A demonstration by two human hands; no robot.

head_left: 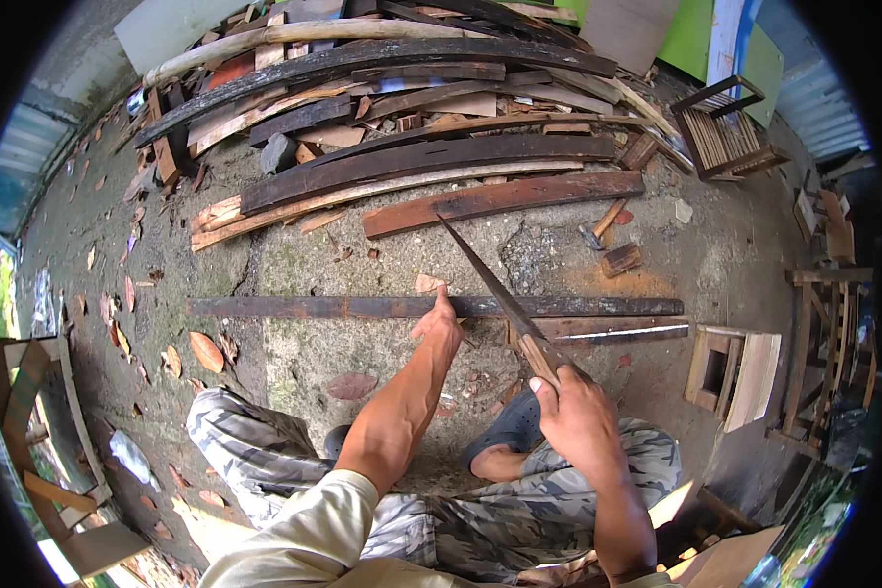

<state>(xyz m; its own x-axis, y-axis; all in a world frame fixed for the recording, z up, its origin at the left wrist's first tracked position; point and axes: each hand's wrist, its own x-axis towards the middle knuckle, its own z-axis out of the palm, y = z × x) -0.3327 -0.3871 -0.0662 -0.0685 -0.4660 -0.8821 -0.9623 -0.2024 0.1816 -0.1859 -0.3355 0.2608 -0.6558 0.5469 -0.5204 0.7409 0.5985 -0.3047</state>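
Observation:
A long, narrow dark wooden plank [363, 308] lies crosswise on the ground in front of me. My left hand [439, 316] is closed around it near its middle. Just past my left fingertips is a small pale wood scrap [427, 283]; whether they touch it I cannot tell. My right hand [578, 416] grips a handsaw [495, 284] by its wooden handle. The saw's tapered blade points away and to the left, passing over the plank; contact between the two is unclear. A shorter board [608, 331] with a whitish edge lies against the plank's near right side.
Beyond the plank lie a reddish-brown beam [505, 204] and a large pile of old lumber [392, 103]. A hammer [606, 220] and a wood block [620, 260] rest at the right. Nearer stands a small wooden frame [730, 377]. Dry leaves [206, 351] dot the left ground.

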